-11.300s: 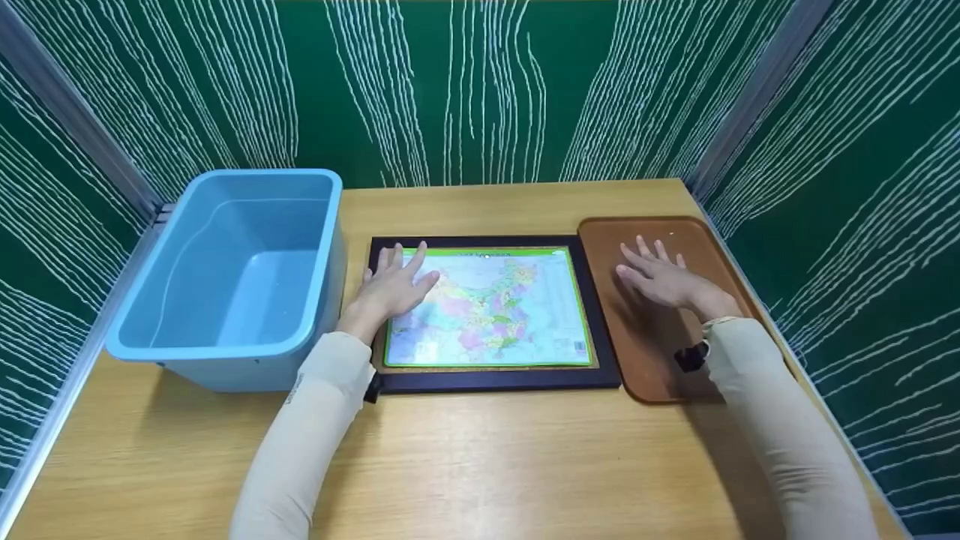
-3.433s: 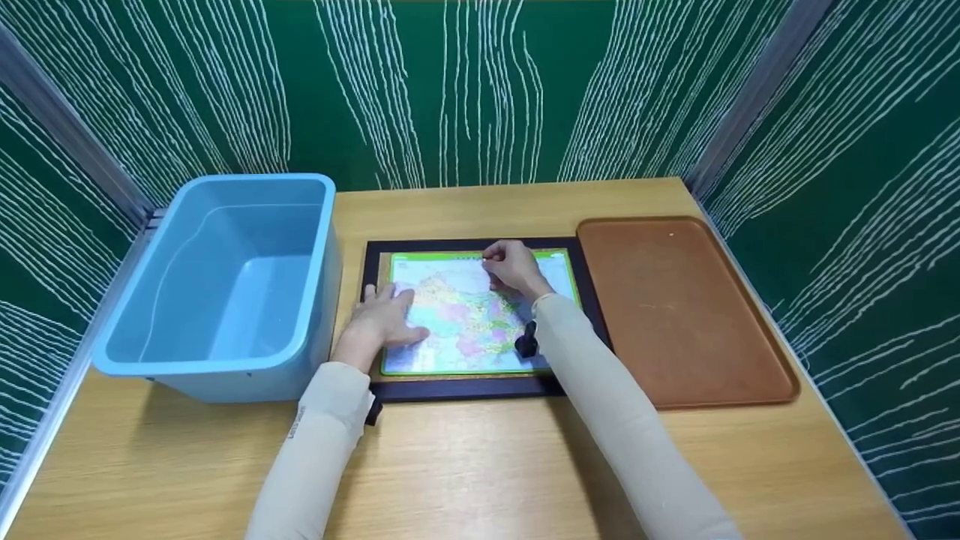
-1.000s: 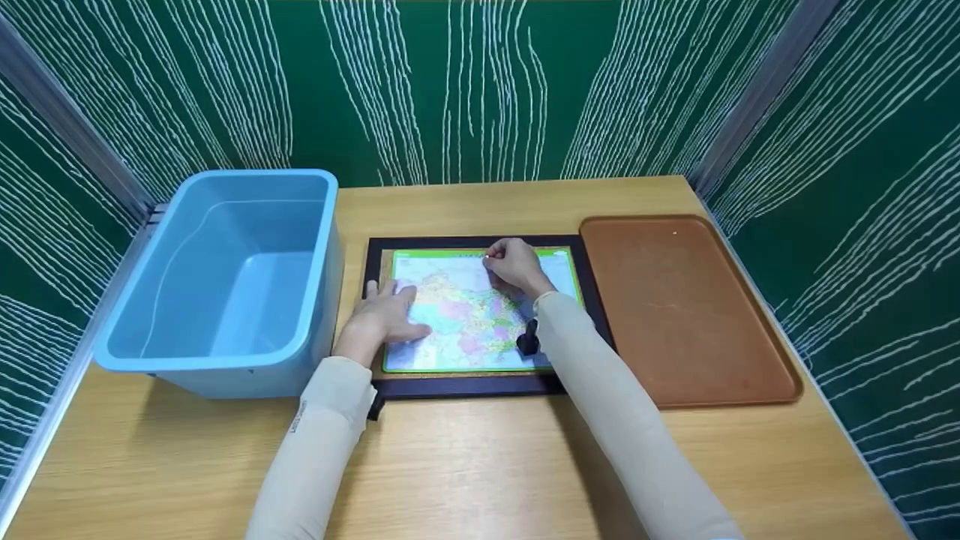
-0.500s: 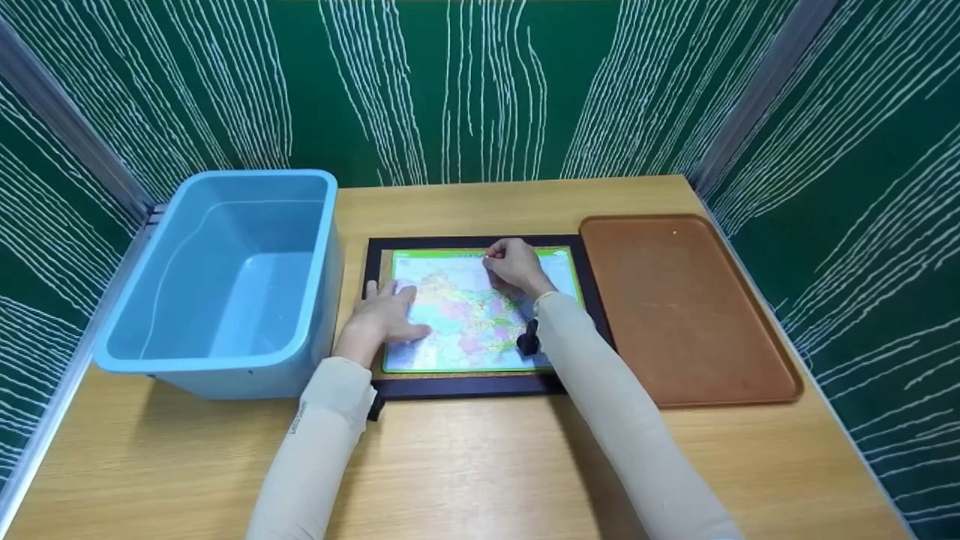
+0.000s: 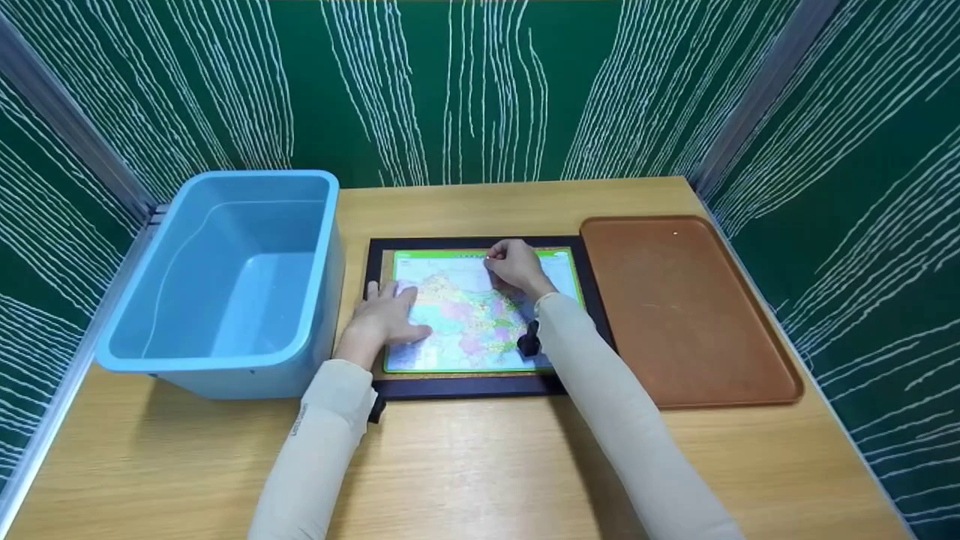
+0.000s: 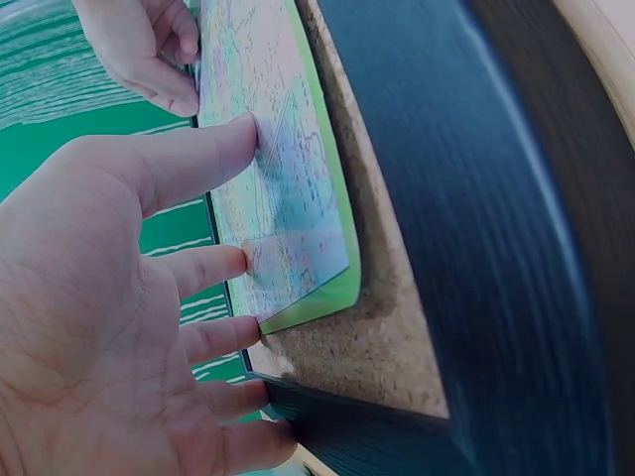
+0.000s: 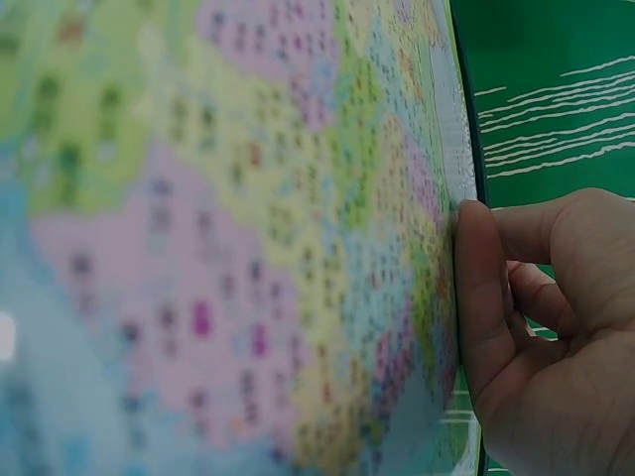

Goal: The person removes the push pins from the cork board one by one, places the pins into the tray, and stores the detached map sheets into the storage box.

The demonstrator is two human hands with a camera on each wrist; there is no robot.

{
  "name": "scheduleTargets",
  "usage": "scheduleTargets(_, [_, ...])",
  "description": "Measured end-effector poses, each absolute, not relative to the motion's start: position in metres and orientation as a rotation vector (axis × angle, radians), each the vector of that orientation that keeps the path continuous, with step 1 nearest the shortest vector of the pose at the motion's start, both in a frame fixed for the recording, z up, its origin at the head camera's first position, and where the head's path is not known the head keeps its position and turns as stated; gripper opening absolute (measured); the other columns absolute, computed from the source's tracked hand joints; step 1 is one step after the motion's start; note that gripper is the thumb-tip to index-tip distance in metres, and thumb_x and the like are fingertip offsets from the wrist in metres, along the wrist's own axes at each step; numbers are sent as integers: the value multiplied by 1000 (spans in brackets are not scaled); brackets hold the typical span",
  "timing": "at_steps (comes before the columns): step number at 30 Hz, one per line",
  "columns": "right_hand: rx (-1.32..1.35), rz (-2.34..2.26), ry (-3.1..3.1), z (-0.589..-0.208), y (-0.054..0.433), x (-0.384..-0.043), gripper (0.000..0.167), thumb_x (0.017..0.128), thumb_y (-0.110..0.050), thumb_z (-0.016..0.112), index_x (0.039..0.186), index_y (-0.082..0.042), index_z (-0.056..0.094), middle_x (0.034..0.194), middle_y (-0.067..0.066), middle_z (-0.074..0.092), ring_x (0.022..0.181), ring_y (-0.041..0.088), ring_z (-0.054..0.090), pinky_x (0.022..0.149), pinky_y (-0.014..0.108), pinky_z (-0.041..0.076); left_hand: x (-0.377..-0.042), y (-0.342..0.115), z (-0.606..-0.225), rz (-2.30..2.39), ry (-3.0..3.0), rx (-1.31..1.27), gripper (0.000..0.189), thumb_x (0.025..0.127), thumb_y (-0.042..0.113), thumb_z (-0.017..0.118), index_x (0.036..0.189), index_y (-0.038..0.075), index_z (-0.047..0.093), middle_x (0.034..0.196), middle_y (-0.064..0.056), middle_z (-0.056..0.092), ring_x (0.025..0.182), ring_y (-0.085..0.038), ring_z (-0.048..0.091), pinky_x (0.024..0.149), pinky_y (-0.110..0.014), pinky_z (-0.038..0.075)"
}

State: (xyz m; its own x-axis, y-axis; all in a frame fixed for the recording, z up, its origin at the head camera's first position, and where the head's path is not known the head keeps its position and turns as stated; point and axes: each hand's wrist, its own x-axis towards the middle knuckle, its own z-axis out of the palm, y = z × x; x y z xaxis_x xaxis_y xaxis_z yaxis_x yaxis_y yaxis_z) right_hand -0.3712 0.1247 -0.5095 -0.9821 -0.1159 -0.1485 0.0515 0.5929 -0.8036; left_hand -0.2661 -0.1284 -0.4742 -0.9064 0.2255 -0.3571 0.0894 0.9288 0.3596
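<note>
A map sheet with a green border (image 5: 450,352) lies on a cork board (image 6: 347,367) in a black frame (image 5: 465,387). My left hand (image 5: 381,319) rests with spread fingers on the map's left part, its outer fingers reaching the cork and frame. At the middle of the map's far edge, my right hand (image 5: 517,266) pinches a tiny white push pin (image 5: 487,258) between thumb and forefinger. Most of the pin is hidden by the fingertips. The right wrist view shows the thumb and forefinger together close to the map surface, the other fingers curled.
A deep blue tub (image 5: 217,360) stands left of the frame. To the right lies a brown tray (image 5: 690,322) with a tiny white speck near its far edge. Green panels with white lines (image 5: 480,90) rise behind the wooden table (image 5: 465,465).
Earlier, both hands hovered spread, the right one over the tray. The right hand then came to the map's far edge and pinched the pin; the left lowered onto the map. The last second shows no clear movement.
</note>
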Motion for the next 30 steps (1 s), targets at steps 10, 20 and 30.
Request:
scheduleTargets(10, [-66,-1340,2650,-509,125,-371,14,99,-21,65,103,-8,70,91,4,63,77,18,61,71,32,50,-266,-127,-474,480,2691,227,85,94,51,64,162,14,29,167,-22,12,151,-49,-4,118,-66,11])
scheduleTargets(20, [-44,-1427,2559,-508,127,-368,13,101,-20,63,102,-8,67,87,7,64,69,19,63,59,30,52,-266,-127,-472,475,2684,227,85,94,51,63,162,14,27,167,-22,10,151,-48,-5,119,-65,9])
scheduleTargets(30, [-38,-1411,2591,-507,126,-367,12,100,-19,63,101,-9,68,88,5,64,71,18,61,62,30,51,-265,-127,-471,479,2678,221,85,94,51,63,162,14,27,167,-22,10,151,-48,-6,119,-64,9])
